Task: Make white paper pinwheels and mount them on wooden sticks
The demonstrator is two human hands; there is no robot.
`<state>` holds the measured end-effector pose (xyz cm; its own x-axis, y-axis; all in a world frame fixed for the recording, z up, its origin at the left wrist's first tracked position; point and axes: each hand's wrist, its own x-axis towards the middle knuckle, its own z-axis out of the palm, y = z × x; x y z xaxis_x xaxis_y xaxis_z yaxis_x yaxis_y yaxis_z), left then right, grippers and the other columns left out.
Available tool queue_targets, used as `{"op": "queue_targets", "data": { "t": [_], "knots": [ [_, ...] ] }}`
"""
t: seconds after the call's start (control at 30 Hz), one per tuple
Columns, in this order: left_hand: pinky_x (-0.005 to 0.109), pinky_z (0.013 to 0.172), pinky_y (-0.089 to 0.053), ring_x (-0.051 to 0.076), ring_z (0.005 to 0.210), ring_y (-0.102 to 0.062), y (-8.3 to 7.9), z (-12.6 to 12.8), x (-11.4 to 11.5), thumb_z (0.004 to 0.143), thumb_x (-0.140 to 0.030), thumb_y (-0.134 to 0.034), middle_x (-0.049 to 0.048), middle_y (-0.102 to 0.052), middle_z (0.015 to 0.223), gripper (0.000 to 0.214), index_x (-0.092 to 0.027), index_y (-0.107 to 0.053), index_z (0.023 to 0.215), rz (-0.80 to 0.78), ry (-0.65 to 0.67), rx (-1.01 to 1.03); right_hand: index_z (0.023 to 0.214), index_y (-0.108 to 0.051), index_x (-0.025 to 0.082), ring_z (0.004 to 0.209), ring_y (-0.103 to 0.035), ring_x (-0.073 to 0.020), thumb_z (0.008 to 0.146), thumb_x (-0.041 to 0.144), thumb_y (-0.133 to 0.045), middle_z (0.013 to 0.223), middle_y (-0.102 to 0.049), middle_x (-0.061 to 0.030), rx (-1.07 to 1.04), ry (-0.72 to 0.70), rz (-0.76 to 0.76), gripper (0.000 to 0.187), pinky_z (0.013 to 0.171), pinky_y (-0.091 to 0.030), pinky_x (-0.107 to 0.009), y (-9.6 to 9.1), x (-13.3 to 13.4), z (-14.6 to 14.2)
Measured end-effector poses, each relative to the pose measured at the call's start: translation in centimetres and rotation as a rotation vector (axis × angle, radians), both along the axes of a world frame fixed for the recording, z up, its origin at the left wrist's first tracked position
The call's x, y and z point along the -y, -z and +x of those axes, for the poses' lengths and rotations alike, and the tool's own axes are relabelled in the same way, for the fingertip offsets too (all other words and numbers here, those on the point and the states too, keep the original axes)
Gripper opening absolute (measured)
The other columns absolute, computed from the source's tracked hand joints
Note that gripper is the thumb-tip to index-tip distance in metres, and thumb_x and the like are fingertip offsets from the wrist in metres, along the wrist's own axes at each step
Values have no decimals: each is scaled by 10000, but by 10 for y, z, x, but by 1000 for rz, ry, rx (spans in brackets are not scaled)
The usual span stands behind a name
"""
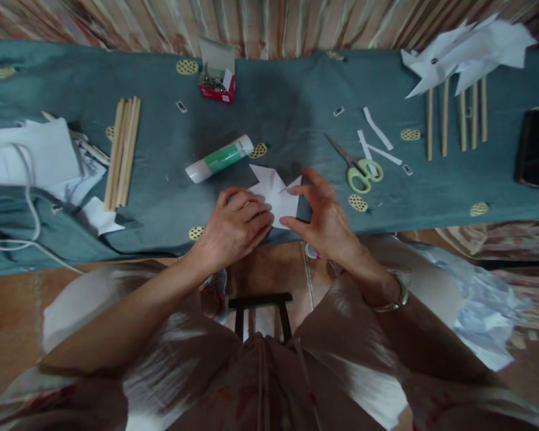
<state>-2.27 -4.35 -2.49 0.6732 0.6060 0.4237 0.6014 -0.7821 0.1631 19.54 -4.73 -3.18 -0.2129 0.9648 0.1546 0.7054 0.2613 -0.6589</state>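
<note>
A white paper pinwheel [284,203] with folded, pointed blades lies near the table's front edge between my hands. My left hand [239,222] presses on its left side with bent fingers and covers part of it. At its right side my right hand [321,211] has thumb and fingers spread apart, the tips touching or just over the paper. Behind the pinwheel lies a glue stick [220,158] with a green label. To the right rest scissors [362,170] with light green handles, beside thin white paper strips [377,129].
A red box of metal pins [218,84] stands open at the back. Wooden sticks [122,152] lie left, near stacked white paper [36,152] and a white cable [33,209]. Finished-looking pinwheels on sticks [471,57] lie at back right, by a dark phone [538,148].
</note>
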Motion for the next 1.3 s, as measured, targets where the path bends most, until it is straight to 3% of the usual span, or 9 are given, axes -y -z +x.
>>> {"op": "queue_targets", "data": {
  "t": [0.2,0.4,0.53,0.63,0.8,0.93,1.03,1.13,1.3],
  "knots": [
    [451,932,-468,230,1030,-638,0,0,-1,952,-284,-588,24,-748,1078,127,-222,-672,1024,-70,-4,-7,1161,-570,324,1428,-404,-307,754,293,-764,1506,-444,-64,9,-53,-11,453,1166,-361,-571,1,3,3],
    [438,918,-480,230,1003,-649,-2,1,-2,950,-272,-589,34,-758,1042,132,-199,-680,1013,-23,4,4,1168,-578,289,1420,-415,-330,795,342,-717,1493,-463,-101,7,-57,4,401,1153,-363,-582,2,3,4],
    [464,947,-462,240,1035,-632,-1,1,-2,945,-262,-587,55,-751,1066,158,-206,-683,1057,-66,16,4,1197,-561,276,1433,-402,-308,815,389,-699,1532,-420,-122,-17,-140,-5,422,1151,-371,-558,-5,6,6],
    [469,947,-459,246,1040,-627,0,0,-1,950,-272,-570,55,-746,1076,174,-202,-680,1066,-66,24,-3,1203,-550,314,1466,-354,-295,763,371,-758,1571,-368,-84,-2,-203,-31,491,1172,-352,-545,-12,9,7],
    [481,963,-452,260,1064,-626,-1,0,-2,936,-273,-595,62,-746,1075,175,-197,-678,1070,-105,29,0,1122,-596,316,1461,-367,-292,808,359,-710,1546,-416,-59,-42,-201,-37,337,1171,-361,-530,-15,11,6],
    [470,975,-444,234,1044,-627,0,3,-2,942,-256,-587,36,-749,1075,151,-223,-681,1055,-86,17,-15,1078,-639,269,1312,-546,-246,902,349,-585,1423,-551,-86,-129,-88,-60,201,1087,-455,-472,-12,4,10],
    [435,977,-444,213,1017,-629,0,5,-3,958,-241,-560,7,-752,1057,147,-226,-678,1043,-34,21,-18,1041,-672,245,1160,-635,-228,922,276,-513,1225,-673,-79,-146,-87,-59,201,1007,-503,-441,-10,-2,13],
    [420,991,-434,202,1017,-629,1,6,-3,973,-220,-520,-7,-748,1062,174,-224,-671,1059,-25,26,-20,1011,-693,242,1033,-669,-213,909,205,-469,1051,-727,-52,-141,-126,-53,249,952,-522,-414,-11,-4,13],
    [426,1011,-435,197,1041,-625,0,4,-2,984,-204,-482,6,-746,1061,208,-218,-676,1058,-53,13,-18,1024,-701,230,833,-683,-171,885,175,-495,953,-741,-22,-176,-138,-141,255,836,-554,-344,-14,4,10]
  ]
}}
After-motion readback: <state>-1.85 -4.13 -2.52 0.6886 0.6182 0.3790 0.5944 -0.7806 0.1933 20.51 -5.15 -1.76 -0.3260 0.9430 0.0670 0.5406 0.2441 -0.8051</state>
